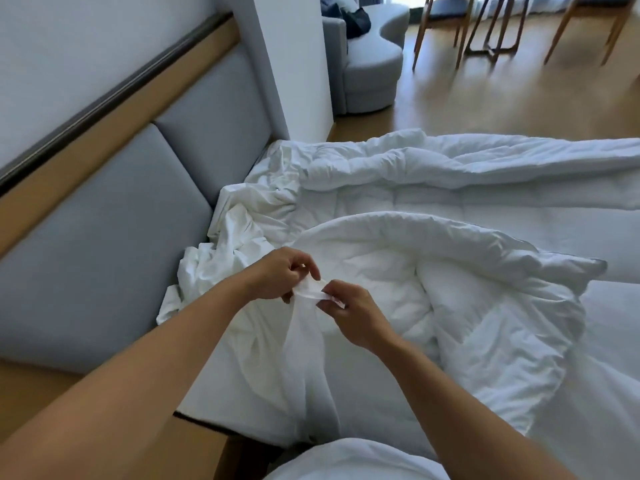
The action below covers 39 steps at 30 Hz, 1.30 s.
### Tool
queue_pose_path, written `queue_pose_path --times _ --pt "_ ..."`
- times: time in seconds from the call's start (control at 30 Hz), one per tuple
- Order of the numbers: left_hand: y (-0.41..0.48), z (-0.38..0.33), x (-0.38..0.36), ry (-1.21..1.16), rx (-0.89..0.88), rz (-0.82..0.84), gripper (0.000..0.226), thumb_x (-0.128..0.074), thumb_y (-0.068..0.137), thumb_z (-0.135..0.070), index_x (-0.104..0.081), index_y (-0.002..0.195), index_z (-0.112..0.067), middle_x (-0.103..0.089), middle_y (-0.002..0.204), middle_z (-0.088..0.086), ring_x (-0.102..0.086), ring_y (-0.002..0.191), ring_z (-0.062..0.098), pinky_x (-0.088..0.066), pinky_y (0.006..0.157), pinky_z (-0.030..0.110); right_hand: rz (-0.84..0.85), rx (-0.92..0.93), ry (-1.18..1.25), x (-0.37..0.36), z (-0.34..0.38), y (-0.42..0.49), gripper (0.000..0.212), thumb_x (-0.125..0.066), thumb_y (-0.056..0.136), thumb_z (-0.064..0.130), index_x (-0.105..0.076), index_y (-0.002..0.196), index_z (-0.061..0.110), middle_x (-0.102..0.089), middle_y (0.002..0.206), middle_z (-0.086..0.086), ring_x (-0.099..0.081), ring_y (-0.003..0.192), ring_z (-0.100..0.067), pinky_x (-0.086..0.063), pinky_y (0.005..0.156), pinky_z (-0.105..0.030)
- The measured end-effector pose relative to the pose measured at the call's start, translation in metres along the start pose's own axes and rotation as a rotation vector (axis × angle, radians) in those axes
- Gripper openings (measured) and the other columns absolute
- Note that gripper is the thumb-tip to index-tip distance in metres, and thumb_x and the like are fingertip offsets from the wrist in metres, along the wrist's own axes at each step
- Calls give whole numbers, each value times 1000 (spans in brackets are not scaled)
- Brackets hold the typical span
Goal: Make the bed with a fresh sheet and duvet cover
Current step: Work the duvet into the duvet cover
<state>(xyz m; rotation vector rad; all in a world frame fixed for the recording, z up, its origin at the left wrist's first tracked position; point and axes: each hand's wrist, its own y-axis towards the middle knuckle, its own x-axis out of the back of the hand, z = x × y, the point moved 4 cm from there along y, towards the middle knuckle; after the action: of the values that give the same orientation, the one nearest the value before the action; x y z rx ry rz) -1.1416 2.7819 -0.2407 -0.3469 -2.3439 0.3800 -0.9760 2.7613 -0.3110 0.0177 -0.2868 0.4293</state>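
Duvet cover corner pinched between left hand and right hand, above duvet.

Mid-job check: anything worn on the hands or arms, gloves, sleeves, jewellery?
No. The left hand and right hand are ungloved, with no ring, watch or bracelet visible. The left arm and right arm show no sleeve up to the frame's edge.

I view the bed from its near edge: headboard along the left edge, duvet cover against it, duvet mid-bed, sofa and chairs beyond the far edge.
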Motion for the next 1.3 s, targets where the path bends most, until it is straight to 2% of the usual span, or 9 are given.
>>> queue_pose_path --times 0.17,0.33,0.43,0.53,0.63,0.73,0.87,1.0,1.3 --pt "21 23 19 149 22 240 57 -37 85 8 -77 64 -27 -54 51 -3 -49 48 16 -47 47 27 89 -112 41 4 6 3 28 -71 92 29 -65 65 30 -47 56 13 -41 55 -5 -33 54 -20" --pt "18 30 12 335 -84 481 24 -45 75 -12 -68 71 -12 -58 69 -7 -51 68 15 -43 67 31 139 -210 6 -7 10 0 35 -77 75 51 -67 68 19 -47 60 7 -43 58 -9 -35 55 -23" --pt "5 16 7 -5 -223 463 20 -49 68 -15 -69 66 -17 -64 94 5 -53 75 18 -42 66 26 98 -242 60 -12 18 -4 39 -79 75 46 -57 56 20 -37 56 9 -34 54 -7 -27 50 -21" --pt "-1 0 13 -279 -321 511 32 -57 69 -36 -56 53 -9 -47 60 11 -36 56 19 -29 56 28 69 -261 125 -7 32 -8 43 -78 75 46 -51 52 22 -33 58 7 -30 56 -10 -22 52 -26" --pt "3 -6 29 -66 -360 627 41 -64 86 -42 -46 55 -21 -37 57 -3 -33 53 15 -25 52 29 152 -318 78 -4 47 -12 36 -86 62 48 -65 58 19 -48 60 5 -44 59 -11 -34 58 -25" --pt "13 -5 50 90 -256 725 22 -73 78 -42 -69 64 -25 -57 70 -3 -53 61 11 -42 53 19 124 -328 81 2 62 -7 36 -89 59 41 -75 71 10 -60 70 -2 -55 69 -18 -42 70 -32" --pt "34 1 67 -97 18 865 34 -78 59 -28 -75 88 -11 -68 88 7 -64 81 19 -53 72 27 20 -249 329 18 76 3 22 -87 73 26 -79 83 8 -71 82 -10 -66 74 -17 -53 69 -23" --pt "39 -11 77 -88 -112 1027 23 -65 70 2 -78 78 -15 -74 78 -1 -71 75 9 -55 69 18 -74 -167 593 26 79 11 19 -70 85 19 -78 96 5 -72 95 -13 -68 87 -21 -56 81 -27" --pt "58 -38 71 -528 -117 874 29 -54 72 -3 -81 81 -9 -71 72 3 -66 61 10 -54 60 19 179 -208 497 9 87 18 30 -84 71 16 -77 100 8 -74 95 -9 -71 88 -22 -58 80 -33"
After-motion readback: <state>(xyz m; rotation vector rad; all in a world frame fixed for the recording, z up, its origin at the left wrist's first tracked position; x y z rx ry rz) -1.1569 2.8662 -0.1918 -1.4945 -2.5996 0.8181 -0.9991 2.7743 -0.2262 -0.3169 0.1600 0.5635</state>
